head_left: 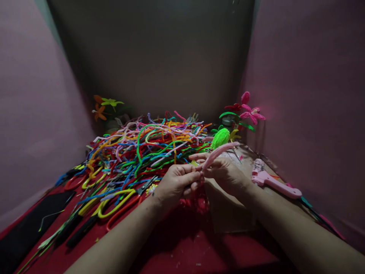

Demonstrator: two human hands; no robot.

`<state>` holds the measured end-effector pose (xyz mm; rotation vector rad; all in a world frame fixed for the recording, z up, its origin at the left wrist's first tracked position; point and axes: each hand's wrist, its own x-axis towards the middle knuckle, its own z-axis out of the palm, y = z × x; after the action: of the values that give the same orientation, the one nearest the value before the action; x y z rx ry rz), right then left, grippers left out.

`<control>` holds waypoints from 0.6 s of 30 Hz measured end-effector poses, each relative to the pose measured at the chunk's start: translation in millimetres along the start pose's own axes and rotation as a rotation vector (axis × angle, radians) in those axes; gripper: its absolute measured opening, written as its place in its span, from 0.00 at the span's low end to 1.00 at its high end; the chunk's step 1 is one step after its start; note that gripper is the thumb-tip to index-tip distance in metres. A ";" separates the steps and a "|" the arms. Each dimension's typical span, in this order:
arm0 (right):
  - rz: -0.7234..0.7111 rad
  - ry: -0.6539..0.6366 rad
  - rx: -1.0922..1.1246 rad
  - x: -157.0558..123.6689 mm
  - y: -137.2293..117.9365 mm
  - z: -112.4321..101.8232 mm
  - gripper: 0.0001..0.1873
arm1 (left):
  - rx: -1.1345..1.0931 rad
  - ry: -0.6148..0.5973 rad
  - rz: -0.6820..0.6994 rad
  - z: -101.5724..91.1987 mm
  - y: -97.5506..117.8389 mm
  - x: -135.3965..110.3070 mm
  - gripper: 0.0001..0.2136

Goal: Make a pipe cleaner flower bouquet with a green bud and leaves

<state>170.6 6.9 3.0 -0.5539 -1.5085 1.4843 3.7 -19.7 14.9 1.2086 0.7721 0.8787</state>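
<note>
A soft pink pipe cleaner piece [219,153], shaped like a long petal, slants up to the right from between my hands. My left hand [181,180] pinches its lower end between thumb and fingers. My right hand [224,172] meets the left at that same end, its fingers bent around the base and partly hidden behind the pink piece. A bit of yellow shows between the hands; I cannot make out what it is. Just beyond them is a bright green fuzzy bud [220,138].
Behind my hands lies a big heap of coloured pipe cleaners [154,146]. Scissors with yellow and red handles [119,203] lie left, near a black flat item [34,217]. At right rests a pink glue gun [275,183]. Pink flowers [252,113] and orange flowers [99,112] stand behind.
</note>
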 end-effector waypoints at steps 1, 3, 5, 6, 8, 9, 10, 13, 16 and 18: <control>-0.012 0.049 0.012 0.1 0.4 1.5 0.04 | 0.062 0.017 0.015 0.0 1.0 0.6 0.12; -0.028 0.163 0.050 0.3 1.3 4.5 0.04 | 0.253 0.085 0.102 0.0 0.6 1.9 0.14; -0.003 0.251 0.095 0.0 2.0 7.7 0.05 | 0.524 0.190 0.270 -1.0 -4.1 3.3 0.11; 0.019 0.273 0.110 -0.3 2.3 9.3 0.06 | 0.673 0.242 0.376 -2.2 -7.9 4.0 0.09; 0.058 0.288 0.111 -1.1 2.8 12.5 0.07 | 0.955 0.332 0.592 -5.9 -16.5 5.1 0.06; 0.061 0.295 0.102 -1.6 3.2 13.9 0.07 | 1.061 0.353 0.675 -7.9 -20.4 5.4 0.06; 0.057 0.305 0.086 -1.9 3.5 15.1 0.07 | 1.127 0.360 0.729 -9.7 -23.3 5.5 0.06; 0.064 0.336 0.013 -2.5 3.8 17.2 0.07 | 1.083 0.366 0.690 -10.5 -24.1 4.5 0.08; 0.089 0.318 0.002 -1.9 2.9 16.3 0.09 | 0.781 0.366 0.473 -4.2 -15.3 2.9 0.08; 0.060 0.291 0.009 -1.2 2.8 13.7 0.10 | 0.544 0.316 0.324 0.5 -8.3 2.3 0.09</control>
<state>159.0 -0.9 2.1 -0.7797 -1.2678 1.3868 6.5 -18.9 6.8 1.7304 1.1372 1.1889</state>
